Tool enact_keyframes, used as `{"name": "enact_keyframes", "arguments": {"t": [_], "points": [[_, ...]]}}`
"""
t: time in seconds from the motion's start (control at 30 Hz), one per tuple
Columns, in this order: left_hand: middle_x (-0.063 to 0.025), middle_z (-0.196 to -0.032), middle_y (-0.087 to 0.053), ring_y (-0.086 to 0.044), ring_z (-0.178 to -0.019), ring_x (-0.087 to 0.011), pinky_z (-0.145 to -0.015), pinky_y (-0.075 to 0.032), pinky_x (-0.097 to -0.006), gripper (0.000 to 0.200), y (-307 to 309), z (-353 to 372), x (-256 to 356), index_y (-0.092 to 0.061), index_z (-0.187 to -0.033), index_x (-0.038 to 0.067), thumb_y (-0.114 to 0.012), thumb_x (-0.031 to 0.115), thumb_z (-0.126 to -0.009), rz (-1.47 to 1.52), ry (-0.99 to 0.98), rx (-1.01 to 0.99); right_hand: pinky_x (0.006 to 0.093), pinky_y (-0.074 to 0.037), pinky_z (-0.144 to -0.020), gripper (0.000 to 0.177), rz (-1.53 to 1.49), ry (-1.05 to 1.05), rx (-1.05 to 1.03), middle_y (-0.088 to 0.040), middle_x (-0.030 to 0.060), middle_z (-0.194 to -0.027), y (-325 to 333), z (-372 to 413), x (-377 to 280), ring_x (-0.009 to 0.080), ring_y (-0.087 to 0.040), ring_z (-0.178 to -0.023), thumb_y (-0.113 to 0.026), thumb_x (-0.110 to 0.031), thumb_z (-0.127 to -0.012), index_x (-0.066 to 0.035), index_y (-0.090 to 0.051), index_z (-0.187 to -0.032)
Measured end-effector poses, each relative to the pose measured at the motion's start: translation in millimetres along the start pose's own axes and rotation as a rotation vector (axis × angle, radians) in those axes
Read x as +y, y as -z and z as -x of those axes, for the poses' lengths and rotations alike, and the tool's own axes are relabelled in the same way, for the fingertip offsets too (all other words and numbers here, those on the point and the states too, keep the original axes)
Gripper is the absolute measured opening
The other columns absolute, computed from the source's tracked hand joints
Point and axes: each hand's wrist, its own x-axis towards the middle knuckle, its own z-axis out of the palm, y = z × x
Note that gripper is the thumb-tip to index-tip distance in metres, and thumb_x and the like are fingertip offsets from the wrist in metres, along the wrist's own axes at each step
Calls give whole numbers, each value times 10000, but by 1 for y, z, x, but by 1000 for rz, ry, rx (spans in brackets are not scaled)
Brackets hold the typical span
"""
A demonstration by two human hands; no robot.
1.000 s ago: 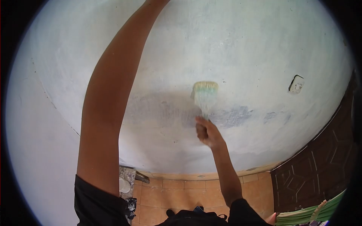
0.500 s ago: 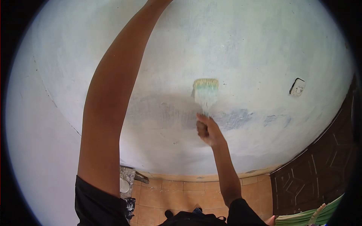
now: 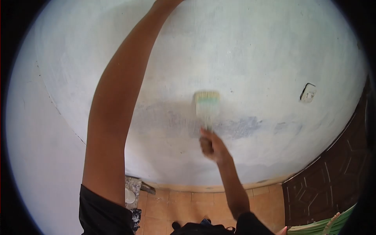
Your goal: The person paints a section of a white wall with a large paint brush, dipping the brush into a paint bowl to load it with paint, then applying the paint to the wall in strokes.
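Note:
My right hand (image 3: 210,145) is closed around the handle of a wide paintbrush (image 3: 207,109). The brush points upward, its pale bristles tinted green and yellow, against the whitish wall (image 3: 250,70). Its tip sits just above a grey-blue patch (image 3: 243,126) where the paint looks thin and streaky. My left arm (image 3: 113,90) stretches up across the left half of the view. The left hand lies past the top edge, so its fingers and anything in them are hidden.
A white switch or socket plate (image 3: 309,93) sits on the wall at right. Beyond it is a dark panelled door (image 3: 317,188). Green striped cloth (image 3: 325,225) hangs at lower right. At lower left, a paint-spattered board (image 3: 134,186) bears a round white thing (image 3: 129,196) above orange floor tiles (image 3: 178,201).
My right hand and the brush have moved down and slightly left along the wall. My left arm has stayed nearly in place, with the view shifting a little.

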Motion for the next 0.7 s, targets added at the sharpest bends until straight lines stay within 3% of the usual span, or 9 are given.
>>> {"name": "enact_keyframes", "arguments": {"t": [0.03,0.23,0.33,0.43,0.57,0.67,0.7], "points": [[-162,-1154,-557,-503,-1152,-330,-1016,-379,-480,402,0,-1,0,-590,-1102,65,-743,328,-840,9,23,-14,224,-177,-337,293,-18,-39,23,-273,-105,-540,-4,11,6,32,-222,-402,-641,-251,-956,-209,-420,-768],[-153,-1155,-561,-497,-1166,-330,-1010,-379,-480,406,-1,2,-3,-592,-1106,66,-740,337,-843,2,-9,-9,216,-163,-377,337,322,250,-95,-253,-115,-552,-70,7,-80,22,-211,-426,-614,-323,-968,-214,-385,-746],[-157,-1160,-558,-491,-1172,-332,-1013,-376,-481,409,-3,1,-3,-591,-1110,65,-733,345,-848,-13,-21,-2,212,-162,-374,337,243,266,-184,-250,-114,-551,-64,-13,-101,21,-215,-427,-622,-315,-966,-213,-385,-749],[-164,-1162,-552,-484,-1177,-334,-1019,-371,-483,413,0,0,-1,-586,-1113,63,-725,352,-853,-12,16,-38,212,-166,-378,355,178,235,-49,-257,-108,-558,-23,-20,-55,28,-236,-438,-635,-318,-958,-211,-385,-729],[-172,-1160,-545,-477,-1181,-336,-1025,-366,-484,415,4,-3,4,-578,-1116,65,-721,355,-856,-8,64,-50,232,-188,-425,326,494,357,292,-317,-77,-605,-7,22,-2,34,-258,-471,-541,-345,-1005,-150,-428,-769],[-168,-1152,-548,-480,-1176,-339,-1018,-372,-484,418,-1,0,-1,-577,-1117,71,-726,356,-851,-7,23,-10,208,-224,-447,305,347,444,180,-390,-81,-680,-10,49,-5,12,-334,-562,-457,-371,-1034,-140,-469,-836],[-167,-1151,-549,-482,-1172,-338,-1015,-374,-483,419,0,1,-1,-576,-1118,71,-728,355,-849,1,21,-11,188,-253,-452,302,490,518,181,-410,-77,-707,-14,54,-9,7,-351,-592,-404,-394,-1042,-142,-491,-900]]}}
